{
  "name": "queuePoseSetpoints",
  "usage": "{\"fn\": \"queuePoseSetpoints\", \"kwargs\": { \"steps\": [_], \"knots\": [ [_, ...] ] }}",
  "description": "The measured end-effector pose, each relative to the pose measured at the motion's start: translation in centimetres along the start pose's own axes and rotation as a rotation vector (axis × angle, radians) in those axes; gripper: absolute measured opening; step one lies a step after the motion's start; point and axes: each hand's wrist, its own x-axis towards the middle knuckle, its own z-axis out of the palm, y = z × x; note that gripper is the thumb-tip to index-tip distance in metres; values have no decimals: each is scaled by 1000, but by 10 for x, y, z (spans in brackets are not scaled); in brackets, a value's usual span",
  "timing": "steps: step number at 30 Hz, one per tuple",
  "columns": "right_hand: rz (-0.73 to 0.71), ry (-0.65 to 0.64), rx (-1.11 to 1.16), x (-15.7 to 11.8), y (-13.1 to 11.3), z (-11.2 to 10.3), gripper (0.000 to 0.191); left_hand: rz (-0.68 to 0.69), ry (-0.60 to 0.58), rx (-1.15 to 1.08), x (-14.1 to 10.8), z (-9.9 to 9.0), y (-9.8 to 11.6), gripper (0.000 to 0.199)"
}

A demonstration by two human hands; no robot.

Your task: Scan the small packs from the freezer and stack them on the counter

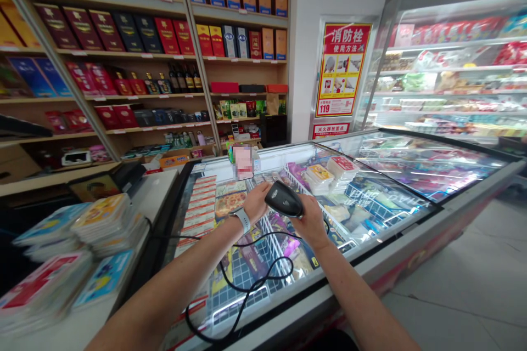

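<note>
Above the glass-topped freezer [263,307], a black handheld scanner [284,199] is held between both hands. My left hand [256,204], with a light watch [242,219] on the wrist, has its fingers closed at the scanner's left end. At the other end, my right hand [312,219] is closed round the scanner's narrower part. A black cable [247,290] loops over the freezer glass below. Beyond my left hand stands a small upright item [242,162], partly blurred out. Price labels [200,205] lie in rows on the left of the freezer.
Stacks of flat packages [45,285] sit on a counter [158,192] at the left. Flat packs [343,167] are piled at the freezer's middle. Shelves of boxes [177,35] line the back wall, and a lit display fridge [453,66] stands at the right.
</note>
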Motion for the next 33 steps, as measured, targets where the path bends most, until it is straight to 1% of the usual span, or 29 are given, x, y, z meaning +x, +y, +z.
{"fn": "queuePoseSetpoints", "kwargs": {
  "steps": [5, 8, 11, 15, 17, 20, 23, 28, 33],
  "knots": [
    [-9, -2, -11, -1, 1, 0, 23, 1, -30, 95, -19, -14, -2, 43],
    [-4, -8, -12, -2, 2, 1, 24, -33, -48, 63, -31, -20, -7, 44],
    [-1, -17, -7, -2, 3, 2, 24, -153, -39, -17, -40, -24, -9, 40],
    [-17, -16, -16, -3, 4, 3, 24, -348, -53, -92, -49, -26, -6, 48],
    [-22, -16, -20, -3, 5, 3, 24, -406, -68, -122, -53, -27, -5, 49],
    [-23, -19, -16, -4, 5, 4, 25, -446, -57, -192, -56, -25, -6, 50],
    [-29, -22, -8, -4, 4, 3, 26, -479, -40, -261, -56, -24, -8, 45],
    [-39, -31, -16, -5, 4, 3, 27, -489, -62, -283, -56, -25, -9, 24],
    [-22, -47, -42, -5, 4, 3, 25, -471, -54, -263, -59, -28, -11, 20]
  ]
}}
